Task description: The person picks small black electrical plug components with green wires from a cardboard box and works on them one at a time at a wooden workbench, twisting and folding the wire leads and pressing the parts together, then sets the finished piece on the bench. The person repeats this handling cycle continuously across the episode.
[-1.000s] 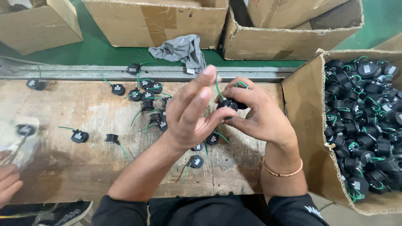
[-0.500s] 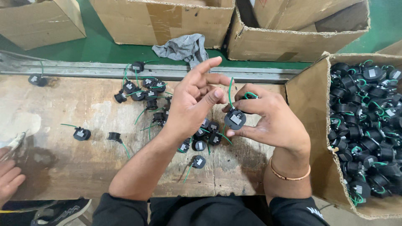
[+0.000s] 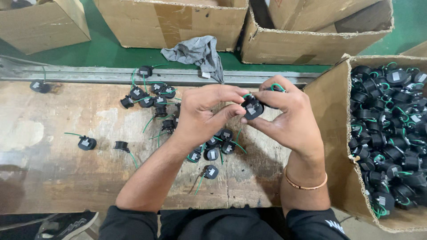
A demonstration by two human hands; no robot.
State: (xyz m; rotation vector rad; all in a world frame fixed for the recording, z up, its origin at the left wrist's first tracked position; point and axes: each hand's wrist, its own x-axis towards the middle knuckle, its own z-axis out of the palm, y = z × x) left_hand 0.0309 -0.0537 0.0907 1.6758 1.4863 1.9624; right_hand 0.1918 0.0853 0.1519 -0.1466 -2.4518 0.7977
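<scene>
- At the near edge of the wooden workbench (image 3: 53,178), my two forearms come up from black sleeves; a thin copper-coloured bangle (image 3: 306,183) sits on my right wrist.
- Just beyond the forearms, a single black round part with a green lead (image 3: 211,171) lies alone on the bench, its label up and its lead trailing toward me and to the left.
- Above the bench centre, my left hand (image 3: 202,116) and my right hand (image 3: 289,118) meet on one black component (image 3: 252,108), held clear of the surface.
- My left hand is closed in a pinch: thumb and fingertips grip the component's left edge.
- My right hand is likewise closed on it, fingers curled over the top and thumb at the lower right edge.
- The component's flat labelled face is turned up toward me. It is roughly round, so I cannot tell a long axis for the body. Its green wire (image 3: 278,86) loops up and away over my right fingers.
- Under and behind my hands lies a loose cluster of like parts (image 3: 153,98), leads pointing every way; two more (image 3: 86,143) lie well apart to the left.
- To the right, an open cardboard box (image 3: 329,133) is heaped with the same parts.
- At the far edge, a grey rag (image 3: 198,51) drapes over a metal rail (image 3: 89,74), with more cartons beyond on the green floor.
</scene>
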